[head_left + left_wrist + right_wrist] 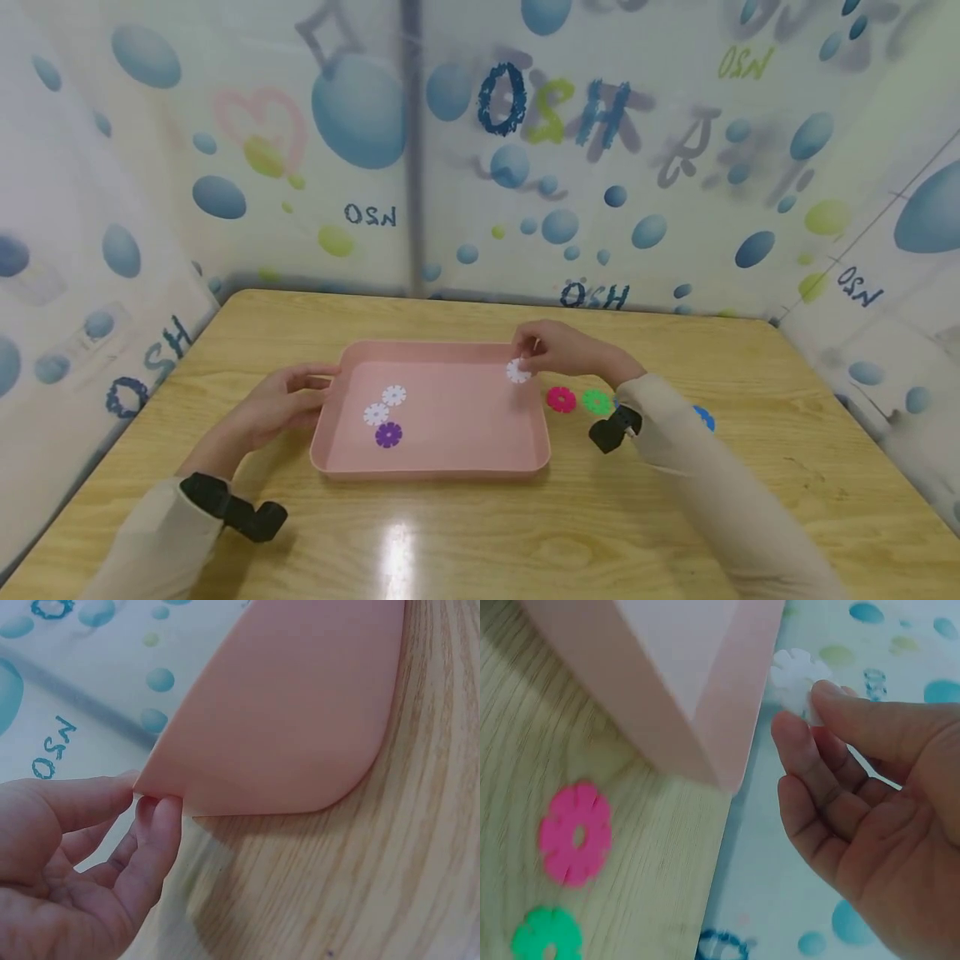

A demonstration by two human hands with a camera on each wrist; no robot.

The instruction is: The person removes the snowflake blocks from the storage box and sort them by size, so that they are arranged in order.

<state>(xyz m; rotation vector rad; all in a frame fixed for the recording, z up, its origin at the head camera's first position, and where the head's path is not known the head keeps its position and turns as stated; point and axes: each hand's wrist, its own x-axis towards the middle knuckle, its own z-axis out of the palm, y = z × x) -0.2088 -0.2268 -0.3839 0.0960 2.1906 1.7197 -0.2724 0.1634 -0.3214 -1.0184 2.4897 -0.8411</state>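
Observation:
A shallow pink tray (450, 467) lies on the wooden table. Inside it, on the left, are two white snowflake discs (393, 396) and a purple snowflake disc (388, 435). My left hand (281, 406) holds the tray's left rim; in the left wrist view the fingertips (161, 814) meet at the tray's edge. Over the tray's far right corner, my right hand (558, 348) pinches another white snowflake disc (799, 675) between thumb and fingers. The disc is above the tray floor, apart from the other discs.
Right of the tray lie a pink snowflake disc (561, 400), a green one (597, 402) and a blue one (703, 417), partly behind the right sleeve. A patterned curtain (480, 208) stands behind the table's far edge.

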